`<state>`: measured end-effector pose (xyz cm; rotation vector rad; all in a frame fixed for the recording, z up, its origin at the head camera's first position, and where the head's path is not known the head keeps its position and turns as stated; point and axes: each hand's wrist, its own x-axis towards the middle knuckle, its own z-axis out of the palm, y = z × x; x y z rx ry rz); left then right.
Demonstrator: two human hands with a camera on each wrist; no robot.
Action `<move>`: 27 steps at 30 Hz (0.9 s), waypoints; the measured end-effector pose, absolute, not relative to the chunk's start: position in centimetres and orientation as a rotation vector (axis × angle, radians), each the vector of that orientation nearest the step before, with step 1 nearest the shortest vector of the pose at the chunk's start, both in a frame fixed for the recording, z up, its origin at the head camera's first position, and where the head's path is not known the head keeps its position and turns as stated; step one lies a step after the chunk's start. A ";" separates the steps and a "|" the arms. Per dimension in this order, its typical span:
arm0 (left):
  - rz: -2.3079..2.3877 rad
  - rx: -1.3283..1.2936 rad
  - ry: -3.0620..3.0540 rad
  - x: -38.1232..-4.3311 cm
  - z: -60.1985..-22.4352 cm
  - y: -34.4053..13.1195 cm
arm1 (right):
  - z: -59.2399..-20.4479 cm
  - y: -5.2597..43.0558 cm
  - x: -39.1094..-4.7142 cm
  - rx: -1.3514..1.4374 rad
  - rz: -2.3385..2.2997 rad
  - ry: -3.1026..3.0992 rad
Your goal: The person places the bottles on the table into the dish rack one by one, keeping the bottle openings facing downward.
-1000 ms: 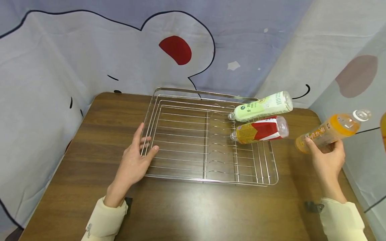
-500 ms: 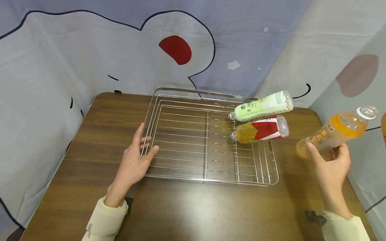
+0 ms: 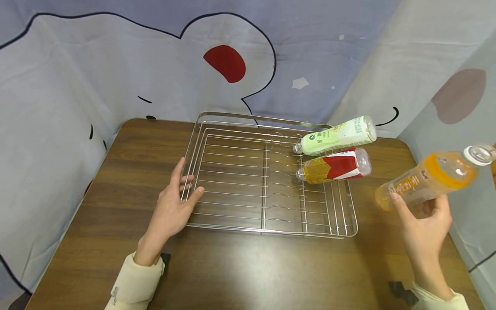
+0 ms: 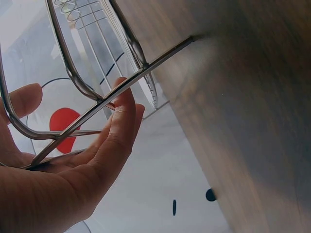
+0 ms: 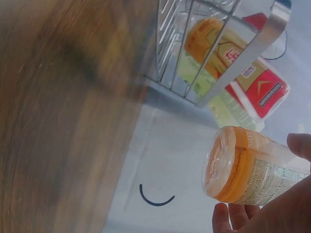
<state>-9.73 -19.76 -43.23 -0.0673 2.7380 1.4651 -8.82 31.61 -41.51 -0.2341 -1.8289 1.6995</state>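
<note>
My left hand [image 3: 174, 202] grips the left side of a silver wire dish rack [image 3: 236, 229], thumb inside the frame. In the left wrist view my left hand's fingers [image 4: 114, 138] curve round its wire. At the right, my right hand [image 3: 426, 224] holds a clear plastic drink bottle with orange bands [image 3: 422, 181] above the table. It is tilted, white-collared cap up and to the right, its base [image 5: 218, 165] nearest the rack. A green-and-white bottle [image 3: 337, 137] and a red-and-gold bottle [image 3: 335, 166] lie across the rack's right part, necks pointing left.
The rack stands on a brown wooden table [image 3: 248, 267]. A printed cloth curtain [image 3: 155, 64] hangs behind the table and at both sides. An orange object [image 3: 494, 165] is cut off at the right edge.
My right hand has moved slightly right and toward me with the orange-banded bottle, which now looks larger. My left hand, the rack and the two lying bottles have stayed in place.
</note>
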 end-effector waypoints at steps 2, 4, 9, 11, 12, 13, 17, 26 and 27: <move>1.465 -0.068 2.736 -9.7 -43.3 -19.8 | -41.4 31.4 -8.6 -0.216 1.721 -1.805; 1.465 -0.069 2.736 -9.7 -43.3 -19.8 | -41.2 31.2 -8.3 -0.208 1.730 -1.792; 1.471 -0.068 2.735 -9.8 -43.3 -19.7 | -40.8 30.9 -7.8 -0.182 1.740 -1.779; 1.472 -0.068 2.734 -9.8 -43.3 -19.7 | -40.6 30.8 -7.6 -0.167 1.749 -1.773; 1.474 -0.070 2.731 -9.8 -43.3 -19.8 | -40.5 30.7 -7.5 -0.161 1.750 -1.773; 1.474 -0.070 2.730 -9.8 -43.3 -19.8 | -40.4 30.7 -7.4 -0.155 1.753 -1.771; 1.470 -0.068 2.735 -9.8 -43.3 -19.9 | -39.9 30.4 -7.2 -0.168 1.637 -1.842; 1.454 -0.059 2.750 -9.8 -43.4 -19.9 | -39.3 30.1 -6.5 -0.261 1.237 -2.080; 1.453 -0.057 2.751 -9.8 -43.4 -19.8 | -39.4 30.1 -6.5 -0.272 1.228 -2.087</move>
